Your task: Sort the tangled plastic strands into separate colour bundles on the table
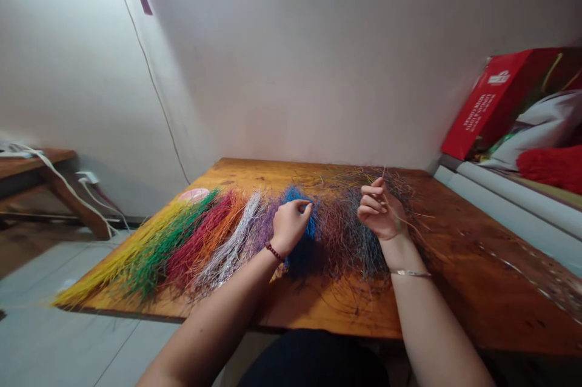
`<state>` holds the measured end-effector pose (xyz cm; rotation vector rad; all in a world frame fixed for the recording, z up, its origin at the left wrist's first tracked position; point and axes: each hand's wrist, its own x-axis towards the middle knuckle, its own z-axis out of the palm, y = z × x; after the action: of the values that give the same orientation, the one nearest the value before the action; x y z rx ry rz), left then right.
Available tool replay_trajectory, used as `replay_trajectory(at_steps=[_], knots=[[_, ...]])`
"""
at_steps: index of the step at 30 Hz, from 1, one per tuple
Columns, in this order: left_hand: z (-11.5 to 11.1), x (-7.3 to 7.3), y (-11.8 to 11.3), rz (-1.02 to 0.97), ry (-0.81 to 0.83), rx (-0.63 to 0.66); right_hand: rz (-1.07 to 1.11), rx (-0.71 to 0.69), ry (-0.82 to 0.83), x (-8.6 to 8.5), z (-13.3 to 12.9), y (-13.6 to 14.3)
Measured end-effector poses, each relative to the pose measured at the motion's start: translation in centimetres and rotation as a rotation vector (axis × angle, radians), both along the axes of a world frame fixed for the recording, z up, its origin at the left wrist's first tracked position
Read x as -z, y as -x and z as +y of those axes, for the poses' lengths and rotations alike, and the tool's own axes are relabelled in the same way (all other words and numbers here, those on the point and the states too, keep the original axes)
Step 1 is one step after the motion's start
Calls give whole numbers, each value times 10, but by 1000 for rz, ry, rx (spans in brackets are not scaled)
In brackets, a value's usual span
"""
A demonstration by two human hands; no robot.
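My left hand (293, 224) is closed in a pinch above the blue strands (297, 256); whatever is between its fingertips is too small to make out. My right hand (381, 210) is raised over the grey-blue strands (370, 253), its fingers curled around a few thin strands (398, 217) that poke out above and below. Loose bundles of thin, wiry strands lie side by side: yellow (113, 247), green (168, 247), dark red (200, 238), orange (225, 229), white (231, 247), purple (266, 223) and brown (334, 226).
The bundles rest on a wooden table (468, 278) against a pale wall (291, 71). Tangled loose strands (350, 176) lie at its back. On the right are a red box (488, 102), red fabric (552, 168) and pale rolls (513, 205). A cable (148, 68) hangs at left.
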<state>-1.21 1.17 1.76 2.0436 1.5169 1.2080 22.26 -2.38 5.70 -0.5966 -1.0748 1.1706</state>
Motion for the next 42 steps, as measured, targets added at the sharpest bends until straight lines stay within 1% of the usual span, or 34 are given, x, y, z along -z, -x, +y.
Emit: replay_trajectory(at_steps=[2,5,8,10,11,14,16,18,22,27,30,33,36,40,42], knots=[[-10,2,-7,114,38,18,-12,1,1,0,1,2],[-22,5,-13,230,42,93,-77,-24,102,1,8,10],[-24,4,-14,250,-4,141,-211,34,198,4,14,20],[-19,1,-12,140,-8,209,-291,82,211,7,17,26],[-16,0,-11,52,11,273,-328,95,206,9,17,29],[-6,-5,-10,-225,129,491,-446,117,168,12,16,36],[-2,-6,-10,-350,207,559,-502,112,146,13,15,40],[0,-5,-11,-396,252,583,-512,95,122,13,14,44],[0,0,-12,-358,262,644,-498,72,94,14,14,49],[-1,3,-15,-370,259,656,-502,95,133,11,10,54],[-2,3,-16,-426,284,669,-484,119,130,9,9,58],[-3,2,-16,-453,301,646,-478,140,122,9,9,60],[-5,-1,-15,-483,306,587,-503,118,129,10,9,59],[-8,-8,-13,-623,298,441,-577,64,143,10,7,58],[-9,-10,-12,-692,290,388,-628,36,144,11,7,58]])
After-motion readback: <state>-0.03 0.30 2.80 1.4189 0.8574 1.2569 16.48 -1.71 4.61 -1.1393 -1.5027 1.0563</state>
